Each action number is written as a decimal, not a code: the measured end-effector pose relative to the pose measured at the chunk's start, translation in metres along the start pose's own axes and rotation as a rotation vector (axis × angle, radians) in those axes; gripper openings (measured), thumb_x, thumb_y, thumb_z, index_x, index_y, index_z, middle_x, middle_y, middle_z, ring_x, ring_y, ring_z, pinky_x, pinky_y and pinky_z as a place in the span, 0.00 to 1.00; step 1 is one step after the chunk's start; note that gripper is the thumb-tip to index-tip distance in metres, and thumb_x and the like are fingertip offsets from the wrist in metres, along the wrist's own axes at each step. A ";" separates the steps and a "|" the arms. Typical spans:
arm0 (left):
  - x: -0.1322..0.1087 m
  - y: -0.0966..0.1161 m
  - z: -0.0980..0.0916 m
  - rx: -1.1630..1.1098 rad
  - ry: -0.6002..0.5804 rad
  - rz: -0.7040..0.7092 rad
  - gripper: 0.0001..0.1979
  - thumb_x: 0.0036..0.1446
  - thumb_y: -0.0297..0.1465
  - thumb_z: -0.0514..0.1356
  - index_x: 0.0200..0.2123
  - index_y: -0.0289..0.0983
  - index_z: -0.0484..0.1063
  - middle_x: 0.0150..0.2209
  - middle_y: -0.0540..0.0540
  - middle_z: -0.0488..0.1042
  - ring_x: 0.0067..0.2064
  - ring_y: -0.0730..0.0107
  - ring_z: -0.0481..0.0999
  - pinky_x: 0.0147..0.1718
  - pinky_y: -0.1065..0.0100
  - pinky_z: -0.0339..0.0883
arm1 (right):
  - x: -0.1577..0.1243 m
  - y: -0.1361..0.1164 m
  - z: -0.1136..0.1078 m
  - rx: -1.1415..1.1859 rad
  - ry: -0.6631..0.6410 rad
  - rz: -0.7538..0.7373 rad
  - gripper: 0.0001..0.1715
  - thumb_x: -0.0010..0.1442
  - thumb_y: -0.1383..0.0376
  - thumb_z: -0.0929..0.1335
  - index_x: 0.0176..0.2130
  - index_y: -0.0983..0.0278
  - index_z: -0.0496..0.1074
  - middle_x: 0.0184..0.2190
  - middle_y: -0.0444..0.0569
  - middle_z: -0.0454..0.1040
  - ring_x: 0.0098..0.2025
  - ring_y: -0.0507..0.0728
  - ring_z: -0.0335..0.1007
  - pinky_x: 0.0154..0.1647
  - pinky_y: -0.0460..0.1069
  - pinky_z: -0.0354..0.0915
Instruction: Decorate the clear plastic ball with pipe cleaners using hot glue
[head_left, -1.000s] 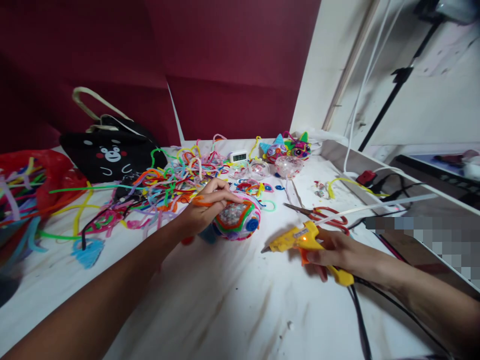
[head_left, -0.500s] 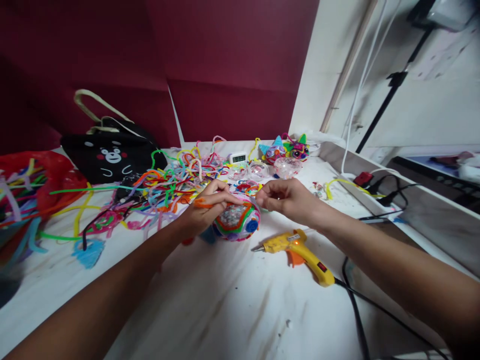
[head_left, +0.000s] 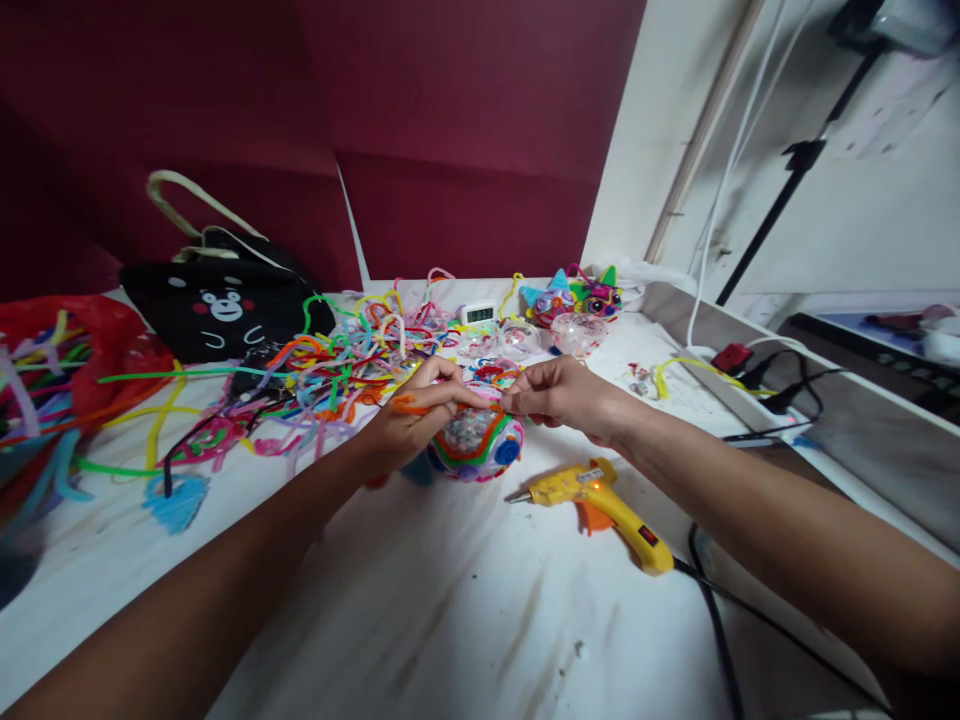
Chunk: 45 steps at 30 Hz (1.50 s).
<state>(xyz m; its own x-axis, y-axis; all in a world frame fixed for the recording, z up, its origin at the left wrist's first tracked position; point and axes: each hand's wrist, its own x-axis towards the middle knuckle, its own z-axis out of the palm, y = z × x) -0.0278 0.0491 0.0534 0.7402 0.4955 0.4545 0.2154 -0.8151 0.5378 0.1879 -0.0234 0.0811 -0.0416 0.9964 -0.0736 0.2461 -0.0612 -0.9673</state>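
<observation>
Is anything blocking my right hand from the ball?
Nothing visible. The right hand pinches at the top of the ball, which the left hand holds from the other side. The glue gun lies apart, beside it.

White table [head_left: 450, 620] bears a decorated ball [head_left: 480, 447], yellow glue gun [head_left: 600, 497]; tangled pipe cleaners [head_left: 330, 372]; black bag [head_left: 225, 312].

Our left hand [head_left: 409, 425] is curled, with the fingers bent inward and the thumb pressed on top. Our right hand [head_left: 559, 395] is just beside it, knuckles up, with thumb and forefinger closed in a pinch. The fingertips of the two hands almost meet. Both arms are bare and stretched forward, the left arm [head_left: 225, 590] from the lower left and the right arm [head_left: 787, 540] from the lower right, the wrists nearly straight.
</observation>
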 end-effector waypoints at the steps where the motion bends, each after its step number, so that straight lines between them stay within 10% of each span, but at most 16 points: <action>1: 0.000 0.001 0.000 0.000 -0.004 -0.004 0.18 0.63 0.29 0.49 0.44 0.41 0.78 0.44 0.45 0.63 0.49 0.64 0.66 0.52 0.63 0.63 | 0.001 0.000 0.000 0.007 -0.002 0.012 0.18 0.37 0.57 0.79 0.22 0.66 0.73 0.15 0.40 0.66 0.20 0.47 0.55 0.19 0.45 0.49; 15: 0.000 0.002 0.001 -0.033 0.000 0.021 0.18 0.64 0.28 0.49 0.44 0.40 0.79 0.44 0.45 0.63 0.50 0.64 0.67 0.51 0.63 0.63 | 0.006 0.000 0.003 0.071 0.041 0.052 0.16 0.35 0.70 0.76 0.24 0.64 0.67 0.14 0.35 0.64 0.17 0.45 0.53 0.16 0.42 0.49; 23: -0.001 -0.007 0.003 -0.111 0.050 0.008 0.11 0.62 0.28 0.51 0.40 0.39 0.74 0.43 0.47 0.66 0.50 0.64 0.66 0.53 0.64 0.60 | 0.003 0.009 0.005 0.095 0.061 -0.029 0.24 0.31 0.61 0.81 0.23 0.64 0.67 0.14 0.34 0.64 0.18 0.44 0.53 0.18 0.43 0.47; 45: 0.000 -0.004 0.011 -0.769 0.260 -0.393 0.09 0.46 0.29 0.66 0.33 0.37 0.73 0.34 0.51 0.71 0.36 0.71 0.70 0.37 0.70 0.61 | 0.012 0.020 0.001 0.098 0.039 -0.091 0.26 0.33 0.60 0.81 0.26 0.64 0.68 0.19 0.38 0.67 0.22 0.47 0.58 0.25 0.46 0.53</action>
<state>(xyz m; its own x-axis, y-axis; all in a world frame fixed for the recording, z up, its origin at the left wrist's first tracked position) -0.0218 0.0489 0.0433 0.5159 0.8242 0.2336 -0.1325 -0.1927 0.9723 0.1914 -0.0131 0.0604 -0.0212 0.9995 0.0230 0.1475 0.0259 -0.9887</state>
